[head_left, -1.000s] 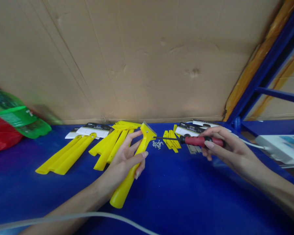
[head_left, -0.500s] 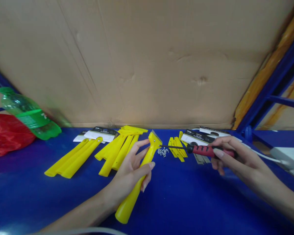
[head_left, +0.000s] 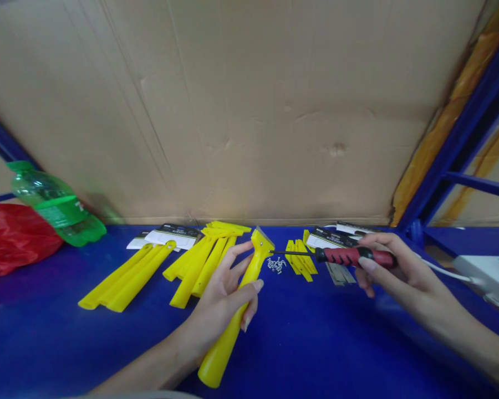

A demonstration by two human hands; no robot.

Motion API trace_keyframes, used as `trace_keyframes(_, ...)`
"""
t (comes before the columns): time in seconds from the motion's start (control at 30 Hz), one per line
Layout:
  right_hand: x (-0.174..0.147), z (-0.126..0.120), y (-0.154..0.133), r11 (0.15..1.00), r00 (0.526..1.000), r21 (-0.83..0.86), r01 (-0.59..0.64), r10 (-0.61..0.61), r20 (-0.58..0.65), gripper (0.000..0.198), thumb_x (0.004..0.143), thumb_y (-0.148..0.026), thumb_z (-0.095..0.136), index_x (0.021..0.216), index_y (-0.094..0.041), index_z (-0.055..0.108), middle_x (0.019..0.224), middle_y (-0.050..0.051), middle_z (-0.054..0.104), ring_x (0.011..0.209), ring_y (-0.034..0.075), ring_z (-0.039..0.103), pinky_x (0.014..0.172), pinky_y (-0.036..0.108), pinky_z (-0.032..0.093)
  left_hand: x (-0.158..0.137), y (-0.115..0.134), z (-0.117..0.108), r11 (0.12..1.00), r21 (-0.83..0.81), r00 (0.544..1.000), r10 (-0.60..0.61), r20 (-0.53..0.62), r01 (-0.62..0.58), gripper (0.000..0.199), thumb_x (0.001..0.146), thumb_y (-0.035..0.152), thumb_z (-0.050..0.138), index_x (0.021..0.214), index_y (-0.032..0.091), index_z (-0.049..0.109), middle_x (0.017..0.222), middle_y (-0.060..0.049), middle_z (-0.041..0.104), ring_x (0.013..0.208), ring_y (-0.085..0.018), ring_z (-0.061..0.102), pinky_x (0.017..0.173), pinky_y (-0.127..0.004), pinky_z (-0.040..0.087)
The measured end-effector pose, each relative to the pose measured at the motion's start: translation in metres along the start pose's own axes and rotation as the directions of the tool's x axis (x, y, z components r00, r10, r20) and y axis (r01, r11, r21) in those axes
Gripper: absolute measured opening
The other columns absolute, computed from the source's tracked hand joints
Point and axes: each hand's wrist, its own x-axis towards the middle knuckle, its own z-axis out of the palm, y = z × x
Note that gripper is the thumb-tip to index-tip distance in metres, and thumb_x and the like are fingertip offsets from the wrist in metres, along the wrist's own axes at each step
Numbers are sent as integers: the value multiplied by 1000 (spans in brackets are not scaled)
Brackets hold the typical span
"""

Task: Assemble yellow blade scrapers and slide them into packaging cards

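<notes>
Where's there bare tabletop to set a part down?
Largest: blue tabletop between the yellow scraper in the left hand and the right forearm, nearer than the screws. Second: front left, between the leftmost yellow handles and the left forearm. Crowded: the back strip, with printed cards, screws, small yellow pieces and grey plates.
</notes>
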Motion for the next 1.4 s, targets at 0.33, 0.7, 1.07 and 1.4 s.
trace_keyframes(0.33,0,-6,4,993,996,78,-87,86,21,48,85,-54,79,122,-30,60,105,5,75,65,19,72,53,33,61,-1,7,3,1000,7,999,-4,33,4,51,92,24,77,133,29,47,106,0,63,39,1,53,38,-14,43)
trace_keyframes(0.7,3,-1,6,995,996,45,-91,91,12,47,86,-59,76,117,-28,59,87,2,73,56,19,69,47,33,56,-2,15,5,1000,16,1000,-1,11,1,52,90,20,77,132,27,46,112,-4,66,39,0,53,39,-17,44)
trace_keyframes(1.07,2,-3,7,995,995,-12,-101,101,15,50,93,-68,64,116,-24,55,76,-1,71,42,14,62,38,26,48,1,15,8,1000,14,999,18,31,-18,57,88,23,81,132,26,45,92,4,62,39,-3,53,39,-18,43)
trace_keyframes(1.4,4,-4,5,995,996,-70,-75,72,-50,46,94,-69,60,106,-25,55,49,-8,57,32,13,50,33,24,37,2,11,6,1000,-18,997,-16,78,17,52,91,23,77,132,28,46,83,6,59,39,-3,51,38,-16,39)
